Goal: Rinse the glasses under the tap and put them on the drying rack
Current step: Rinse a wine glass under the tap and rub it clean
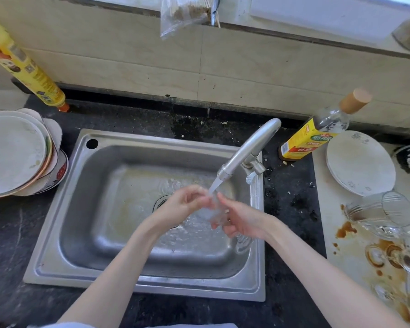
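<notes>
A clear glass (212, 213) is held over the steel sink (57, 202), right under the running tap (244, 152). Water streams from the spout onto it. My right hand (242, 220) grips the glass from the right side. My left hand (184, 204) holds its left side with curled fingers near the rim. The glass is blurred and partly hidden by both hands. Several more clear glasses (384, 211) lie and stand on a stained white board (336, 252) to the right of the sink.
A stack of dirty plates and bowls (17, 152) sits left of the sink. A yellow bottle (24, 65) leans at the back left. A yellow-labelled bottle (315, 136) and a white plate (360, 162) are at the right. Dark countertop (14, 233) surrounds the sink.
</notes>
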Demonstrator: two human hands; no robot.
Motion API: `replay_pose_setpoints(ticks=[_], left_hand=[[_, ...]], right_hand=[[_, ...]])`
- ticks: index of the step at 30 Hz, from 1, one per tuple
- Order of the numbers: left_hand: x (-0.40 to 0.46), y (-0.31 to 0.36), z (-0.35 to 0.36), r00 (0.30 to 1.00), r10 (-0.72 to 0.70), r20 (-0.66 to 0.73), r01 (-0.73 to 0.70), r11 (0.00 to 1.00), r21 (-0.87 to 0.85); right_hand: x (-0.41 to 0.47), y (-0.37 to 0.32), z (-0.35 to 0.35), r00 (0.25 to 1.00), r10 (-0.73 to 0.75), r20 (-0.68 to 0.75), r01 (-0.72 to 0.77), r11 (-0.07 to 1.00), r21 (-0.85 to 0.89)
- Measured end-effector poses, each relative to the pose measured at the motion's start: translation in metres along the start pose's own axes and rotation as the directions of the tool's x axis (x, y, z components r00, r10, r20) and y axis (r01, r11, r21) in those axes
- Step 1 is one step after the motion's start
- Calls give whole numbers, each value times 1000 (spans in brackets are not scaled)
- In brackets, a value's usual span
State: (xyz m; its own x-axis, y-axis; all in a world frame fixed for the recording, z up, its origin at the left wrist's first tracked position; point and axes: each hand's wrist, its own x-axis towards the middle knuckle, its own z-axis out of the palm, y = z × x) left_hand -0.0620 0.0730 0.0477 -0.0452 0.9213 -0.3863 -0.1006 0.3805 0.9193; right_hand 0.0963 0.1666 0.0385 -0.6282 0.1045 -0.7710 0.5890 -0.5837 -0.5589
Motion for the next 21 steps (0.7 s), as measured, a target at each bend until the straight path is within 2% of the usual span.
replay_pose_setpoints(ticks=[2,3,5,6,8,11,15,17,19,21], left_hand=[[3,0,1,999,-33,-35,35,998,61],[6,0,3,992,-49,-114,65,987,144],[12,-3,7,933,-23,-358,147,935,324],[14,-4,8,888,16,-459,170,917,361],[14,-2,9,839,86,-537,120,934,336],[9,3,7,865,117,-487,-11,977,215],[5,6,6,904,177,-388,-144,983,114],[4,8,10,924,230,-306,-192,970,149],[3,8,16,925,275,-264,-230,955,187],[3,6,23,924,217,-314,-187,974,125]], right_hand=[[0,2,8,994,-63,-95,51,991,-121],[0,3,13,985,-116,-129,91,978,-186],[3,4,23,954,-240,-179,191,948,-254],[5,6,27,932,-309,-188,250,926,-283],[7,5,32,890,-417,-187,336,875,-350],[5,0,36,879,-416,-232,321,877,-358],[5,-3,35,931,-177,-319,142,981,-130],[7,-4,31,952,-51,-300,64,997,33],[8,-4,30,970,-4,-243,43,986,159],[7,-8,33,968,-33,-247,80,980,182]])
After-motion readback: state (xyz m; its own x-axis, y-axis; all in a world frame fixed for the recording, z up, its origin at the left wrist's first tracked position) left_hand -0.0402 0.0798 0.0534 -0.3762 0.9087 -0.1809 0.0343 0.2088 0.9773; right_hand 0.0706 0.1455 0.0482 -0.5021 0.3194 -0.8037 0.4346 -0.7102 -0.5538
